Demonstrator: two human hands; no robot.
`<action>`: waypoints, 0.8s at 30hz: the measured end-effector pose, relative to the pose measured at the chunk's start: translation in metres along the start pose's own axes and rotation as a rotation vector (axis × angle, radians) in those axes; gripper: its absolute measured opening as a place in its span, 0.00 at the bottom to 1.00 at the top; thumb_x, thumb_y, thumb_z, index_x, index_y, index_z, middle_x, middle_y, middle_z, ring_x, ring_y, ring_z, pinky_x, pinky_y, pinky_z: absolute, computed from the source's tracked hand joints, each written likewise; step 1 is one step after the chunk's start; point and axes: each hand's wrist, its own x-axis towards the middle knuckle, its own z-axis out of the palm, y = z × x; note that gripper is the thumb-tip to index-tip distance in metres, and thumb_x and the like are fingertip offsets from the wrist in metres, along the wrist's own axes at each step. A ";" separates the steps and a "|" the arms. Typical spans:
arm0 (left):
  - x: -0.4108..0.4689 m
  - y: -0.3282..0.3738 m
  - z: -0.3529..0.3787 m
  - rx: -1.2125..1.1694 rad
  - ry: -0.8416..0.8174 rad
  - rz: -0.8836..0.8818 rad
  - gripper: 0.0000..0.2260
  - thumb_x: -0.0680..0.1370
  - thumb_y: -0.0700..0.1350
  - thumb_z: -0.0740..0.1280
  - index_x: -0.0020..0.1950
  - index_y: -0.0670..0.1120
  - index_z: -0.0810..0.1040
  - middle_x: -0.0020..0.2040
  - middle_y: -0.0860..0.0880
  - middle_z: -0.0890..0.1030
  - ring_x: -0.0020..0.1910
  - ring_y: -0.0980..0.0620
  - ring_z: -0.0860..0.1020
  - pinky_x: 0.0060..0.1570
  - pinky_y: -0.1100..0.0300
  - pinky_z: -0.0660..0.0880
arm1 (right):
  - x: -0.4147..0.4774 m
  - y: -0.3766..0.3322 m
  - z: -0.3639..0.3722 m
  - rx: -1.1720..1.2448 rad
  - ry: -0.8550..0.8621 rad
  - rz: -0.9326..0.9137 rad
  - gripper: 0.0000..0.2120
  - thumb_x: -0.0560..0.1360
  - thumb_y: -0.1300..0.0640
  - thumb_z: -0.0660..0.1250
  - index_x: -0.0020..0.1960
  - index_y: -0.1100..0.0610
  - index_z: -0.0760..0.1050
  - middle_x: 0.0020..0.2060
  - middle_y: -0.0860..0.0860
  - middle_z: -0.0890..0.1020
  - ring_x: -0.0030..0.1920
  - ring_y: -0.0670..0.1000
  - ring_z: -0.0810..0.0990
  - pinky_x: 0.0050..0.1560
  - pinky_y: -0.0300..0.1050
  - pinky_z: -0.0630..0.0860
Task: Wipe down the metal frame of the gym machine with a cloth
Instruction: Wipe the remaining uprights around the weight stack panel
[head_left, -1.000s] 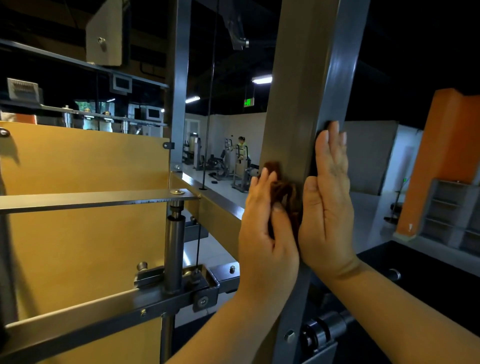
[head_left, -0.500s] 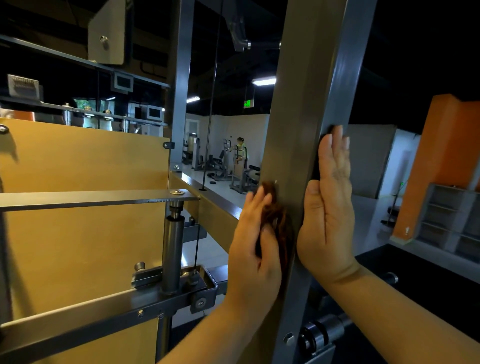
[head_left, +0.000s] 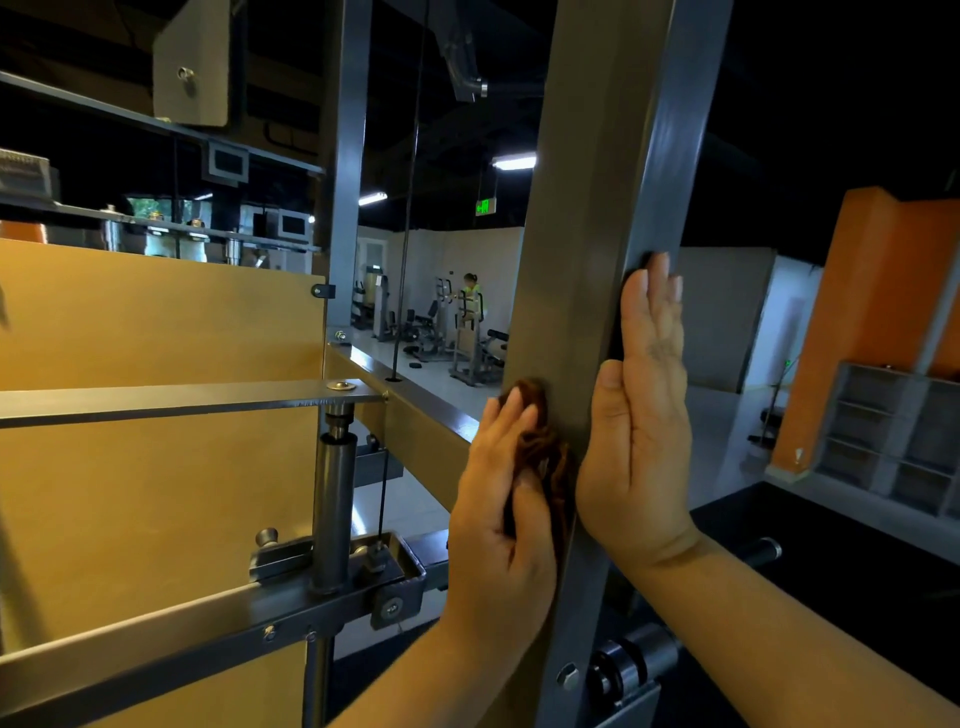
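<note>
As the left hand (head_left: 498, 519) presses, cloth (head_left: 545, 452) under fingers (head_left: 506, 415), against frame (head_left: 587, 208)

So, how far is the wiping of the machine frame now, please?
Done: cannot tell; the metal shows no mark of wiped and unwiped parts. In hand: the left hand holds the brown cloth against the front face of the upright post, while the right hand lies flat against its side. Left: probably the post above the hands, and the horizontal bars at the left, which no cloth touches.

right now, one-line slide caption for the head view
Left hand holds a brown cloth against the upright metal post while the right hand lies flat on its side.
</note>
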 end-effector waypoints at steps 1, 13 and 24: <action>0.003 0.001 0.000 -0.008 0.002 -0.002 0.25 0.84 0.41 0.56 0.77 0.62 0.67 0.78 0.53 0.71 0.81 0.48 0.64 0.77 0.40 0.66 | 0.000 0.000 0.000 -0.002 0.004 0.002 0.24 0.85 0.64 0.49 0.81 0.62 0.52 0.82 0.52 0.51 0.83 0.51 0.46 0.82 0.48 0.47; -0.028 -0.011 0.000 0.035 -0.047 -0.049 0.21 0.85 0.40 0.53 0.79 0.47 0.65 0.81 0.51 0.66 0.83 0.47 0.59 0.80 0.44 0.60 | -0.002 0.001 -0.001 -0.002 -0.005 0.000 0.24 0.86 0.63 0.49 0.81 0.61 0.52 0.81 0.51 0.51 0.83 0.51 0.46 0.82 0.48 0.46; 0.048 0.012 0.006 -0.007 -0.043 -0.039 0.23 0.84 0.36 0.56 0.79 0.48 0.65 0.80 0.50 0.67 0.83 0.53 0.59 0.81 0.46 0.59 | -0.015 0.002 -0.002 -0.032 -0.034 0.007 0.24 0.85 0.65 0.50 0.81 0.63 0.52 0.81 0.53 0.51 0.83 0.52 0.45 0.82 0.51 0.47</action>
